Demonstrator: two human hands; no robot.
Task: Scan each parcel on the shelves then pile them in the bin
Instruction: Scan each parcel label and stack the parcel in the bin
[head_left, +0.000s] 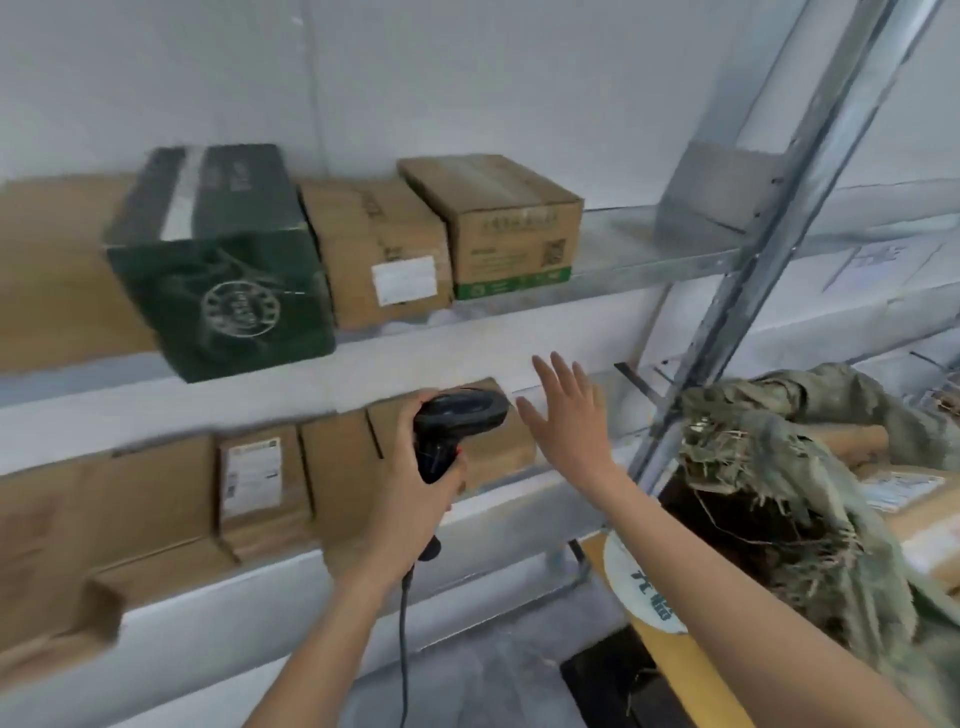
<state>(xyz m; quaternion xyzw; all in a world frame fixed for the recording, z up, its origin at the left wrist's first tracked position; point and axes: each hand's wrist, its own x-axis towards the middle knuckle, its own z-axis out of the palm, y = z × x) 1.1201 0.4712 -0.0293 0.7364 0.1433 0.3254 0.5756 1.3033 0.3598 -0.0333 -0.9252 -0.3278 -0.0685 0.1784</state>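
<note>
My left hand (415, 483) grips a black corded barcode scanner (452, 426), held in front of the lower shelf. My right hand (566, 410) is open with fingers spread, raised just right of a brown parcel (498, 441) on the lower shelf, not touching it. The upper shelf (649, 260) carries a dark green box (228, 260), a brown box with a white label (379, 254) and a brown box with a green stripe (504, 223). More brown parcels (254, 483) line the lower shelf. At the right stands the bin (670, 639), draped with a frayed green sack (779, 478).
A slanted metal upright (769, 228) of the rack crosses the right side between shelves and bin. Parcels (893, 499) lie inside the bin. The scanner cable (402, 649) hangs down below my left wrist. A white wall is behind the shelves.
</note>
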